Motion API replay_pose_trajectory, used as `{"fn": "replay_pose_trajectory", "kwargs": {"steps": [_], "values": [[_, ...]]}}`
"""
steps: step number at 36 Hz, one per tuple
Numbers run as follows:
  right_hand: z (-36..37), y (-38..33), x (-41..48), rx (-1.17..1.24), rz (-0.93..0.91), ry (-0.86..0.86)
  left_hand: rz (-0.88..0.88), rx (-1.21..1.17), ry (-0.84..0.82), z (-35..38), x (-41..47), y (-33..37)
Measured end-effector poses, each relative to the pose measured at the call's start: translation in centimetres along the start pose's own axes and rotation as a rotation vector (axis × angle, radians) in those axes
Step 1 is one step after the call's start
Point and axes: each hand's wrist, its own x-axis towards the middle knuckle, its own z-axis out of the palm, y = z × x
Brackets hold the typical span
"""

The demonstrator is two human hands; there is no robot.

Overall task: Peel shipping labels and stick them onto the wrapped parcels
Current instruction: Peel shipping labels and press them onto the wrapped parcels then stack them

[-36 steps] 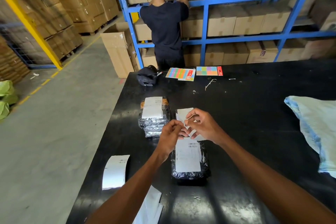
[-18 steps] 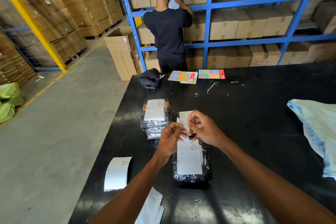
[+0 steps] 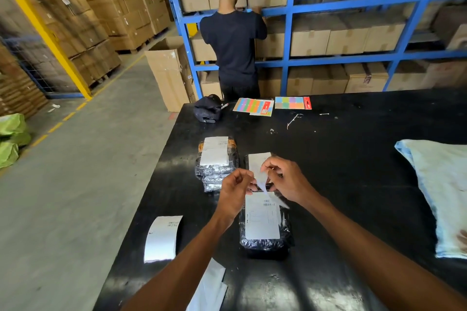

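Pinched by the left hand and right hand above the near parcel's 12 o'clock end, the label is now peeled further off its backing, so sticking is judged near.

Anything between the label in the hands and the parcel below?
Nothing visible: left hand and right hand pinch the label just above the near parcel, whose top already bears a stuck label.

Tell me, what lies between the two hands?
A white label, pinched by the left hand and the right hand. The head view shows it.
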Motion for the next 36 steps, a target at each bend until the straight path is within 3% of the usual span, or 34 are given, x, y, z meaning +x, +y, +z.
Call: {"fn": "replay_pose_trajectory", "kwargs": {"steps": [8, 16, 25, 28, 30, 33, 36], "values": [[-0.1, 0.9, -0.9, -0.115, -0.034, -0.111, 0.088, 0.077, 0.004, -0.3, -0.2, -0.2], [0.8, 0.9, -1.8, -0.211, 0.128, -0.36, 0.28, 0.268, -0.013, -0.2, -1.0, 0.1], [3.2, 1.6, -2.6, -0.222, 0.245, -0.203, 0.418, 0.349, -0.104, 0.7, -2.1, 0.3], [3.0, 2.0, -3.0, 0.016, 0.306, -0.203, 0.362, 0.345, -0.12, 0.4, -1.9, -0.7], [2.8, 1.8, -3.4, 0.204, 0.324, -0.236, 0.288, 0.297, -0.042, -0.1, -1.2, -1.9], [2.9, 2.5, -3.7, 0.343, 0.393, -0.28, 0.031, 0.149, 0.066, -0.9, -0.2, -2.8], [3.4, 3.5, -3.9, 0.416, 0.452, -0.298, -0.172, 0.022, -0.05, -2.0, 0.1, -3.7]]}}
